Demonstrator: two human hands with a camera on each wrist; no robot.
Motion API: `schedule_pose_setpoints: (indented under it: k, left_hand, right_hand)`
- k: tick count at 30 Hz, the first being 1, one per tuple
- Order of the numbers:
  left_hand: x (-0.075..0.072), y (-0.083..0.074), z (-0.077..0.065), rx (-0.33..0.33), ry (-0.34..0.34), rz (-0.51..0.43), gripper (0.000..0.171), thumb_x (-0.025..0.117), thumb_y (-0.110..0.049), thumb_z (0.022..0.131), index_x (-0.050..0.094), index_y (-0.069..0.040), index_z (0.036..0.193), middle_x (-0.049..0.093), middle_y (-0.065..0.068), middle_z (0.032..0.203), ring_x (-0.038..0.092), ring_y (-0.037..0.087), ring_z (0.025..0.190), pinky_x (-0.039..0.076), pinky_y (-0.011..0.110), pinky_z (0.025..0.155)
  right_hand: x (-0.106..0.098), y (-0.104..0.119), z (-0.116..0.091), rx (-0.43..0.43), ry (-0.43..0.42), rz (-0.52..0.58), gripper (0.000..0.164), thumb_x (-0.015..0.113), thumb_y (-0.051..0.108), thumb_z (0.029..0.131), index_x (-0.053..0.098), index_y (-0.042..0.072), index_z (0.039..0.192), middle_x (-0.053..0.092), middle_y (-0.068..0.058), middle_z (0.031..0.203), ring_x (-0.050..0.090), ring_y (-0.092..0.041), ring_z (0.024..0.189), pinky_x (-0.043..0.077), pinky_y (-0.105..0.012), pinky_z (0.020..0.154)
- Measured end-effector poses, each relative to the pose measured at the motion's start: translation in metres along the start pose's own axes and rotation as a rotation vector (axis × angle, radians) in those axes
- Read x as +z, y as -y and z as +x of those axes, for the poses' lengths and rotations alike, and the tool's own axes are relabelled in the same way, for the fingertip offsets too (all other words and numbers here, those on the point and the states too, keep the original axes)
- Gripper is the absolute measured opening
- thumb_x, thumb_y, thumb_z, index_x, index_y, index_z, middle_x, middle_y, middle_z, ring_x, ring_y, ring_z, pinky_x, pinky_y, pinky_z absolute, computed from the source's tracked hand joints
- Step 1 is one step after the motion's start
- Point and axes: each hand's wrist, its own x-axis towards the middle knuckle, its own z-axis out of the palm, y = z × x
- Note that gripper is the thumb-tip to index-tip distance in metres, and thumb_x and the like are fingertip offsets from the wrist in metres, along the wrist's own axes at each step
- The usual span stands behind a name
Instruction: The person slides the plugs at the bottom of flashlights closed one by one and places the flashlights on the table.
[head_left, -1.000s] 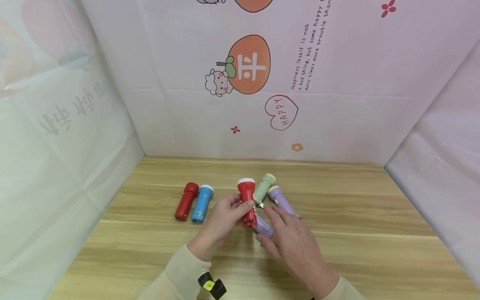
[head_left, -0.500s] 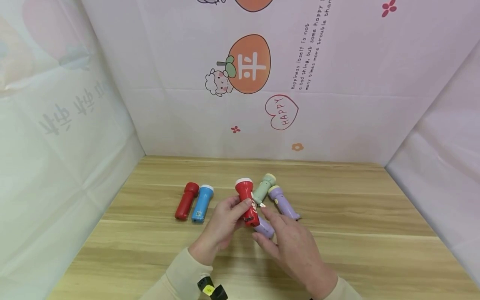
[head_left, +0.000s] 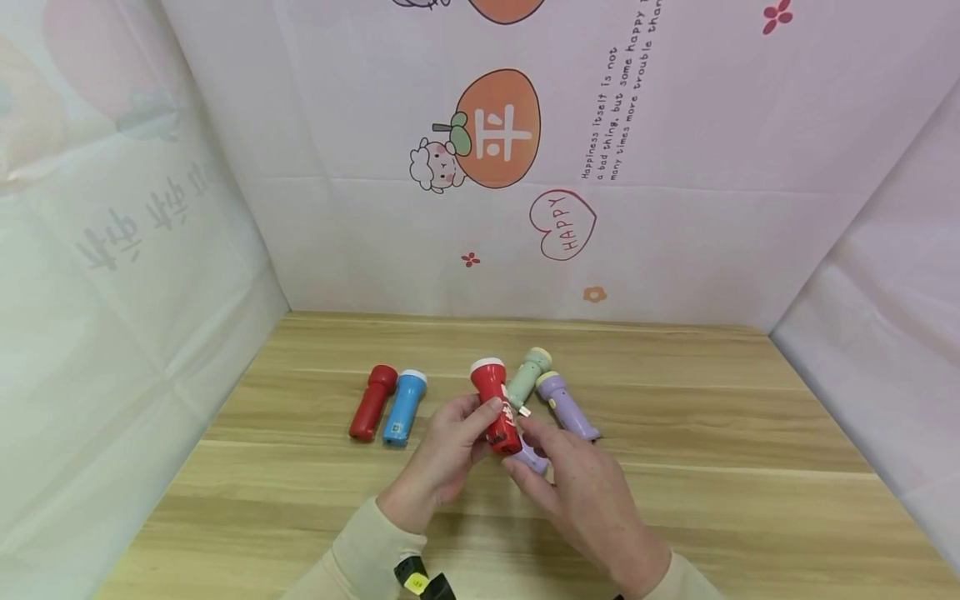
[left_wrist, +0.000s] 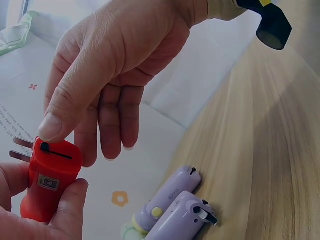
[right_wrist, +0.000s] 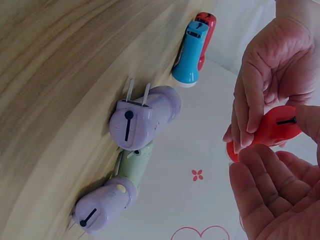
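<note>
My left hand (head_left: 446,446) grips a red flashlight (head_left: 491,386) with a white head rim. The flashlight's head points away and its tail end faces me. Two metal plug prongs (left_wrist: 21,149) stick out from the tail in the left wrist view, beside a black slider (left_wrist: 57,150). The thumb of my right hand (head_left: 592,492) rests at one end of that slider, its other fingers extended behind. Below the held flashlight, partly hidden, lies a purple flashlight (head_left: 532,458) with its prongs out (right_wrist: 138,92). Just beyond are a pale green flashlight (head_left: 528,380) and another purple flashlight (head_left: 568,412).
To the left, a dark red flashlight (head_left: 372,403) and a blue flashlight (head_left: 404,408) lie side by side on the wooden table (head_left: 712,467). Pale printed cloth (head_left: 360,250) walls the table at the back and on both sides.
The red flashlight has tilted and turned slightly in my left hand, its tail shifting right. My right thumb and fingers have drawn closer to that tail. The other flashlights stay put.
</note>
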Motion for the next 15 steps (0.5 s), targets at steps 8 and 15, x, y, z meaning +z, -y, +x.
schedule_pose_setpoints:
  k: [8,15]
  left_hand:
    - [0.0044,-0.0007,-0.0022,0.002,0.044,-0.002,0.05,0.061,-0.032,0.106,0.054,0.004,0.14,0.065,0.014,0.126,0.065,0.02,0.106,0.058,0.027,0.093]
    - [0.0065,-0.0008,-0.0039,0.006,0.052,0.009,0.051,0.062,-0.033,0.106,0.053,0.004,0.141,0.064,0.015,0.125,0.064,0.021,0.106,0.058,0.026,0.092]
  right_hand:
    - [0.0004,-0.001,0.0009,0.022,0.014,0.035,0.04,0.085,0.032,0.088,0.068,0.026,0.124,0.079,0.011,0.101,0.074,-0.001,0.092,0.06,-0.03,0.071]
    - [-0.0001,-0.0003,0.0005,0.065,0.039,0.09,0.043,0.087,0.028,0.087,0.068,0.027,0.126,0.079,0.012,0.101,0.073,0.002,0.092,0.062,-0.028,0.076]
